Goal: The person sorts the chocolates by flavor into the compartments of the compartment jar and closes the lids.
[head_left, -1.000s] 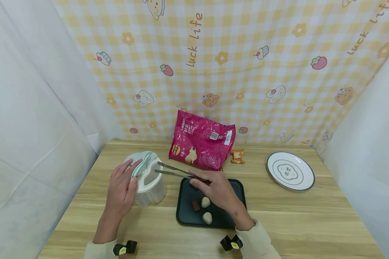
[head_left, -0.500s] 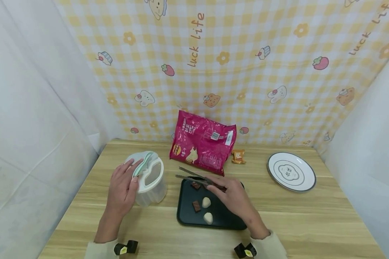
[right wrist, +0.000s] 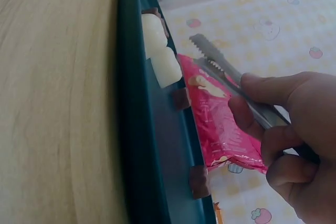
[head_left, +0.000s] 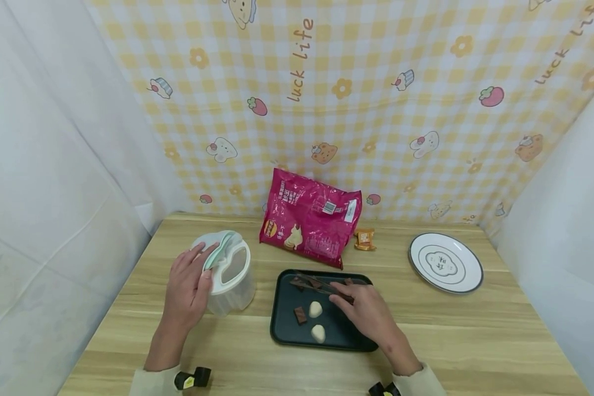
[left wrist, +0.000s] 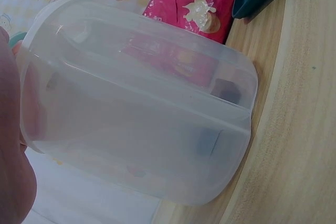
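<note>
My left hand (head_left: 185, 289) holds the raised mint-edged flap (head_left: 218, 254) on the lid of a clear plastic container (head_left: 232, 297). One half of the lid stands open. Through its wall in the left wrist view, a dark piece (left wrist: 227, 92) shows near the bottom. My right hand (head_left: 370, 314) grips metal tongs (right wrist: 214, 53), their toothed tips apart with nothing between them. The tongs overlap the far part of a dark green tray (head_left: 346, 336) in the head view. Several chocolate pieces (head_left: 300, 315) and two cream-white pieces (head_left: 318, 333) lie on the tray.
Behind the tray, a magenta snack bag (head_left: 309, 217) leans against the patterned cloth. A small orange wrapped sweet (head_left: 364, 239) lies beside it. To the right is a white plate (head_left: 425, 269) with a dark rim. White cloth hangs at both sides.
My right hand has drawn the tongs back from the container's opening, moving right and down over the tray's far part. The left hand has stayed at the lid.
</note>
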Available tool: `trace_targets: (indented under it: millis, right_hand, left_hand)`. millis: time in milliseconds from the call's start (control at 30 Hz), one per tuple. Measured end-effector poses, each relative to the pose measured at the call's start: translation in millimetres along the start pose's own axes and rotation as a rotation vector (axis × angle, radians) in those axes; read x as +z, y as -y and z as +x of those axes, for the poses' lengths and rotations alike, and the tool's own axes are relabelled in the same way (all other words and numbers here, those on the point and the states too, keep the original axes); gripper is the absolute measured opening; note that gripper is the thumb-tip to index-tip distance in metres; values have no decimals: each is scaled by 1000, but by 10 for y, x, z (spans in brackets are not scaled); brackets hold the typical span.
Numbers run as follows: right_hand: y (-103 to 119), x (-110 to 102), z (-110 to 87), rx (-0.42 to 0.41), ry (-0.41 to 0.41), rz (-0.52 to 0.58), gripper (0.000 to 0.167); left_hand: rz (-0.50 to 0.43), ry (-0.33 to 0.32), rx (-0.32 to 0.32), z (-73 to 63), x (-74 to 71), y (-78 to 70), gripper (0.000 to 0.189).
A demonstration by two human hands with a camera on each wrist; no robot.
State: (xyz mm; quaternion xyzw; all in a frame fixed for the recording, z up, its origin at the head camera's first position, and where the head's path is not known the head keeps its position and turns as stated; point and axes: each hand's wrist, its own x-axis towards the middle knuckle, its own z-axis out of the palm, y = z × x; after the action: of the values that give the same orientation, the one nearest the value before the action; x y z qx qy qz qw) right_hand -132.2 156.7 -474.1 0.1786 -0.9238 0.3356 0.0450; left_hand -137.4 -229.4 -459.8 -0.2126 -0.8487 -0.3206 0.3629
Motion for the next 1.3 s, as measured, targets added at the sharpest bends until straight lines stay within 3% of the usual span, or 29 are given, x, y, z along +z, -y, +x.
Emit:
trace_targets:
  millis: [367,667,1300]
  right_hand:
    - [-45,13,-24,43,23,-70,32]
    - [-73,36,-43,-10,1,-103,30]
    - [-87,41,-62,-29,4,-115,27]
  left_hand:
    - [8,6,-6,-1,-5,2,46]
    - [3,25,-30,-7,-10,-7,46]
    - [8,9,-29,-6,-7,-18,47]
